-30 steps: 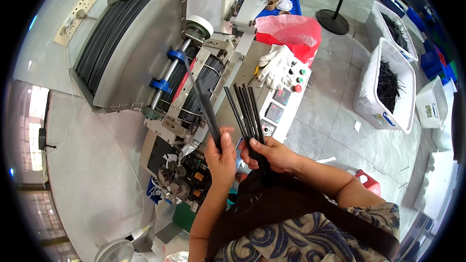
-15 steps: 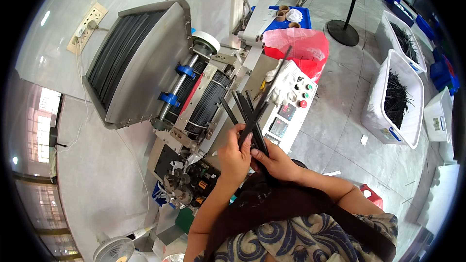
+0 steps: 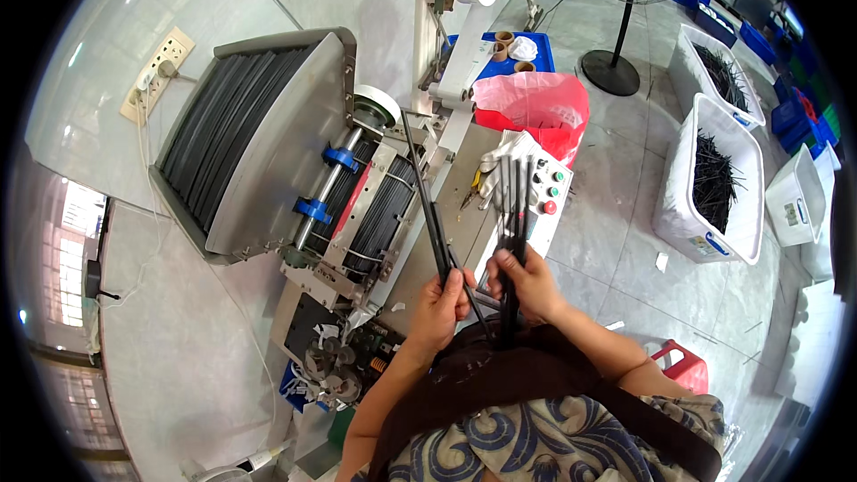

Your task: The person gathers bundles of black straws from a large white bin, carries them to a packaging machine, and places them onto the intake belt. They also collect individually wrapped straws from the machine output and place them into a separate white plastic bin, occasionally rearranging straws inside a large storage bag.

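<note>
"What's being held?"

"Your left grip (image 3: 441, 307) is narrow around a few black strips (image 3: 434, 228), their far ends slanting left. Your right grip (image 3: 528, 286) is tight around a bundle of black strips (image 3: 511, 245), blurred at its far end. Both are near your dark apron (image 3: 527, 364), just beside each other."

"And the bench?"

"The bench (image 3: 458, 223) stretches away from you, white gloves (image 3: 505, 159) lying on its right side by the control panel (image 3: 550, 180). Left of it, the metal hopper (image 3: 277, 138) is packed with dark strips."

"The room?"

"A red bag (image 3: 513, 94) stands at the far end. On the right, the grey tiled floor (image 3: 611, 286) carries white tubs (image 3: 671, 214) of thin black pieces and, farther off, a standing fan (image 3: 610, 73)."
</note>
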`<state>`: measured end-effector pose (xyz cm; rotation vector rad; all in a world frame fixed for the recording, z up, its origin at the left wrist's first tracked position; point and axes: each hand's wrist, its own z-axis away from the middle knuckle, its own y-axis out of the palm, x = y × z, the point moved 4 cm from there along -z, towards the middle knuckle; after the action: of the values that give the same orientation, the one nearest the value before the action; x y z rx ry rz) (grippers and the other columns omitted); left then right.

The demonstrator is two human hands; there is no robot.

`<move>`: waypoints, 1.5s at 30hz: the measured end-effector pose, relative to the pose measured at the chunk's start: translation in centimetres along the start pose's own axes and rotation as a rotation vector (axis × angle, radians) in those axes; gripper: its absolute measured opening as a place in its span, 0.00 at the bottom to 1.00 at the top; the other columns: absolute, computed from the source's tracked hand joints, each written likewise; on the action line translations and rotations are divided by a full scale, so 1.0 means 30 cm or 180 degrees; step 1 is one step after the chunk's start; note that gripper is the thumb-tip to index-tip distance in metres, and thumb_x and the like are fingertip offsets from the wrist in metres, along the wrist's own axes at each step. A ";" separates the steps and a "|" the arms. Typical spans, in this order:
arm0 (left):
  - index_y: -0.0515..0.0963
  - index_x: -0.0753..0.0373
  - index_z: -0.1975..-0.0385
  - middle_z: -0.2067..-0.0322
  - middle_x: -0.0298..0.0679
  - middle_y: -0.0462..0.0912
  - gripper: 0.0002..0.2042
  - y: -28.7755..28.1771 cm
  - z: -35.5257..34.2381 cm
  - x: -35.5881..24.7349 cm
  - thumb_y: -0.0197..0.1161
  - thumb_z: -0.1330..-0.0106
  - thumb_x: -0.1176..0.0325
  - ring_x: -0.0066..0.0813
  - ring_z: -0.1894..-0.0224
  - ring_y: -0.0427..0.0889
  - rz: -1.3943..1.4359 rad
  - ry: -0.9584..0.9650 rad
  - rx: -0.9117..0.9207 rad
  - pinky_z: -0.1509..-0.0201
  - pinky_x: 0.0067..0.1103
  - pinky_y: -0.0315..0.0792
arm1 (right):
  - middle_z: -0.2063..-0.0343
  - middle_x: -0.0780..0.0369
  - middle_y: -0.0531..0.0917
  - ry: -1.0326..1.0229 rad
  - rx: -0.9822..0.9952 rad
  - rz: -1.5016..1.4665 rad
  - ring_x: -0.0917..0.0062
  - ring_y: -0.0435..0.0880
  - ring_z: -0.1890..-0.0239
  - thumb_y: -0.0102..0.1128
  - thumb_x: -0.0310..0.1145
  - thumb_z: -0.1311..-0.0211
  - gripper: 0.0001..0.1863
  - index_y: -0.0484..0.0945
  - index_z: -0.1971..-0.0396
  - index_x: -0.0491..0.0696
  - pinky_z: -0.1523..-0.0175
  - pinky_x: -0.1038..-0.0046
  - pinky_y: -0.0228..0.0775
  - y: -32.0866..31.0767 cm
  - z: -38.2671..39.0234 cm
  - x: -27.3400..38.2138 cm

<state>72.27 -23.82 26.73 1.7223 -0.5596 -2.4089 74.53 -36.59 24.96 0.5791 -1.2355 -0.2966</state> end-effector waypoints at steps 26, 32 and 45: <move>0.63 0.60 0.79 0.84 0.28 0.58 0.15 0.005 0.039 0.151 0.40 0.36 0.56 0.15 0.81 0.57 -0.0361 -0.1144 0.1650 0.75 0.11 0.53 | 0.90 0.72 0.64 0.0393 0.0419 0.0096 0.91 0.57 0.91 0.59 0.36 0.52 0.11 0.73 0.73 0.44 0.87 0.85 0.45 0.020 -0.155 0.146; 0.62 0.59 0.78 0.86 0.27 0.56 0.15 0.010 -0.008 0.171 0.37 0.36 0.56 0.15 0.81 0.56 -0.0130 -0.1425 0.1724 0.76 0.11 0.53 | 0.91 0.71 0.65 -0.0561 -0.1139 -0.0022 0.88 0.60 0.91 0.57 0.45 0.51 0.16 0.70 0.82 0.46 0.86 0.84 0.47 -0.209 -0.220 0.276; 0.66 0.64 0.71 0.82 0.32 0.65 0.13 0.278 -0.865 -0.042 0.44 0.38 0.60 0.23 0.76 0.67 0.0664 -0.1753 0.0880 0.68 0.23 0.66 | 0.80 0.61 0.70 -0.0531 -0.1835 -0.1716 0.74 0.70 0.74 0.42 0.38 0.41 0.12 0.62 0.80 0.46 0.64 0.69 0.67 -0.716 0.090 0.098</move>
<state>96.02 -36.90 23.63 0.9784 -1.1192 -2.7341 74.92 -56.40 15.78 0.3756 -1.0638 -1.1323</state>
